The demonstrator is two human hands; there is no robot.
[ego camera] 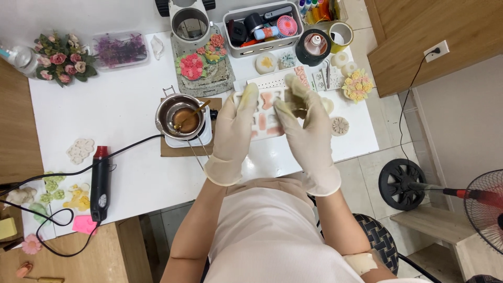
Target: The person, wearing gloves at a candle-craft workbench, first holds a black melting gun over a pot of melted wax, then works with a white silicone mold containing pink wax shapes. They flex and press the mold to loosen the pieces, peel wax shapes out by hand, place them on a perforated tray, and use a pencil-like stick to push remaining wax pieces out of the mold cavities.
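Observation:
Both my hands wear cream rubber gloves and are raised over the white table (120, 110). My left hand (234, 128) has its fingers straight and together, palm turned inward. My right hand (304, 128) faces it, and its fingers seem to pinch a small pale piece near the thumb; the piece is too small to tell. Under the hands lies a clear mould tray (267, 118) with pink and white shapes in it.
A steel pot (178, 115) with brown liquid and a spoon sits on a small white heater to the left. A black and red heat gun (99, 181) lies near the front left. Wax flowers, moulds and a grey storage bin (262, 29) line the back. A fan (487, 207) stands at the right.

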